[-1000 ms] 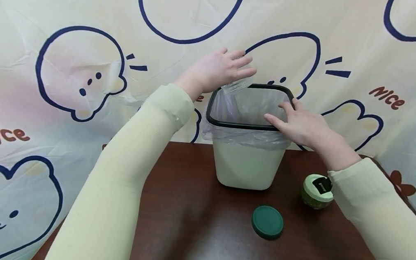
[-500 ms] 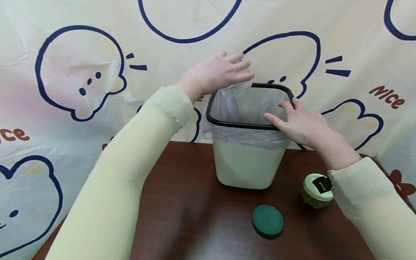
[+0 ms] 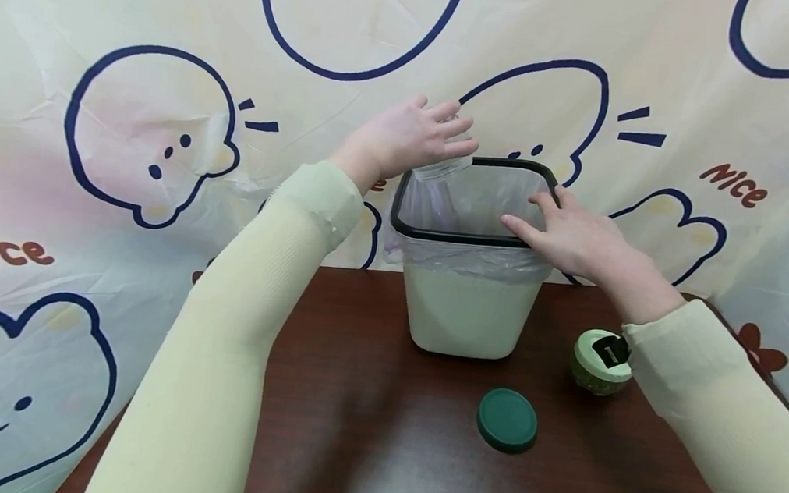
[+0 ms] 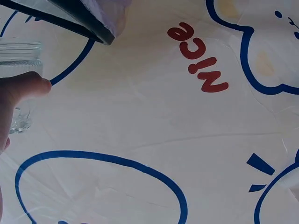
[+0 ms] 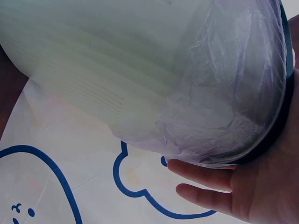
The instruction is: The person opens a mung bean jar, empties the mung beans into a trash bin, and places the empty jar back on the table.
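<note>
Gripping glass jar (image 4: 19,56) – L hand (image 3: 414,135); R hand (image 3: 579,233), half-curled, holds bin rim (image 3: 458,238).

A clear glass jar (image 4: 21,58) with a threaded neck is held mouth-down in the left grip (image 3: 414,135), above the counter's back edge, near the back left corner of the bin's opening. The pale green bin (image 3: 469,316) stands upright on the counter (image 3: 364,432) close to that edge, rounded at the corners and tapering to its base. A translucent lilac liner (image 3: 478,262) folds out beneath its black rim (image 3: 465,239), where the right grip (image 3: 575,231) rests
</note>
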Action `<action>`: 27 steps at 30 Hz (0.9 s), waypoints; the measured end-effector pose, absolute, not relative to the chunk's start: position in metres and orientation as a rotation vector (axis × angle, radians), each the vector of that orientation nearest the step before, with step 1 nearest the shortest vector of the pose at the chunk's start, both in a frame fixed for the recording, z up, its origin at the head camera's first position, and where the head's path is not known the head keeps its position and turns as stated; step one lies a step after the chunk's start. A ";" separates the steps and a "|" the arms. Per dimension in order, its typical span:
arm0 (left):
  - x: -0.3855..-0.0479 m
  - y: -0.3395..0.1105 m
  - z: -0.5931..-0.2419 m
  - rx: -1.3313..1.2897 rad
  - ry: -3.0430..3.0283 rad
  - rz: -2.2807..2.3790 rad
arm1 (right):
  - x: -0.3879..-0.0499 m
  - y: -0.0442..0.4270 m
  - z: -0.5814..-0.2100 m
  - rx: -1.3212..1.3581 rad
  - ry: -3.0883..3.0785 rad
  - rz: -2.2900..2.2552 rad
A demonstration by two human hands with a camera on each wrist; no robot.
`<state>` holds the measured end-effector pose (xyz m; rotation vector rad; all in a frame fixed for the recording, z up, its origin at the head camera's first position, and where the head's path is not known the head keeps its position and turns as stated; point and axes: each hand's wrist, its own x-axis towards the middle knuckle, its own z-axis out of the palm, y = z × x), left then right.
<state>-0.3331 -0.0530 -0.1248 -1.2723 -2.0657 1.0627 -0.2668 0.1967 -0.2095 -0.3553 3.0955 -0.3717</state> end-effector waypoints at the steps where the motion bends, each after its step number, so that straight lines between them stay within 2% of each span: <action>1: -0.334 -0.054 -0.125 -1.269 -2.068 1.059 | -0.267 0.196 -0.209 -0.358 3.096 -0.376; 9: -0.334 -0.059 -0.123 -1.191 -2.128 0.869 | -0.266 0.195 -0.211 -0.367 3.105 -0.389; 18: -0.331 -0.051 -0.122 -1.281 -2.060 1.051 | -0.267 0.195 -0.207 -0.347 3.111 -0.369; 27: -0.334 -0.058 -0.124 -1.230 -2.196 0.812 | -0.268 0.196 -0.207 -0.356 3.115 -0.366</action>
